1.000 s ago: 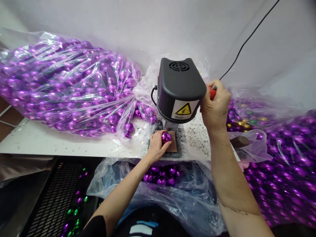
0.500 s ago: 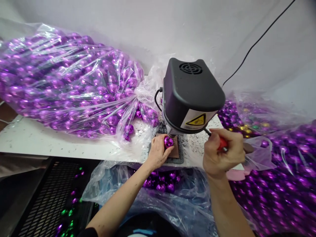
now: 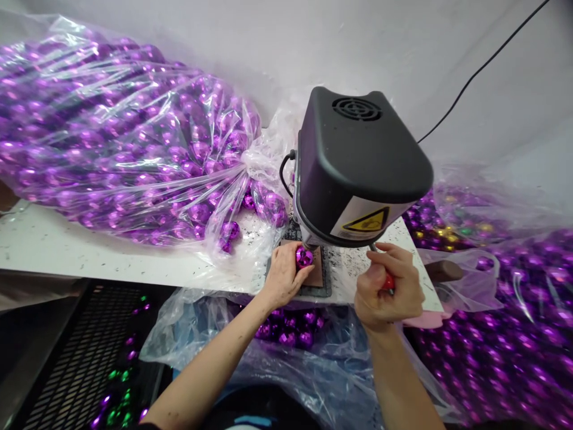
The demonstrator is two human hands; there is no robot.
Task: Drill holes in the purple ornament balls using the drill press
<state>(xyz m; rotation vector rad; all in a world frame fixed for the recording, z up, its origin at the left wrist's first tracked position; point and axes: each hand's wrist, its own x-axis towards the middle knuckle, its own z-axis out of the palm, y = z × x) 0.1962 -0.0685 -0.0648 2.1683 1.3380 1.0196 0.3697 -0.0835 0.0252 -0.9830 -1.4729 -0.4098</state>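
Observation:
My left hand (image 3: pixel 283 272) grips a shiny purple mirrored ball (image 3: pixel 304 257) between thumb and fingers, right under the chuck of a black drill press (image 3: pixel 364 155). Beneath the ball lies a brown board (image 3: pixel 317 276) on the grey metal base (image 3: pixel 323 292). Whether the tool's tip touches the ball I cannot tell. My right hand (image 3: pixel 388 289) is wrapped round the red handle (image 3: pixel 388 280) of the press lever. A yellow warning label (image 3: pixel 367 220) shows on the front of the machine's cover.
A large tied clear bag of purple balls (image 3: pixel 125 143) lies on the white table (image 3: pixel 111 263). Loose balls in plastic (image 3: pixel 290 334) rest below the table's front edge. More purple balls (image 3: pixel 505 352) fill the right. A black crate (image 3: pixel 85 328) stands lower left.
My right hand, with the lever handle, has come down and to the left. The cover of the press looks larger and nearer. My left hand still keeps the ball under the chuck.

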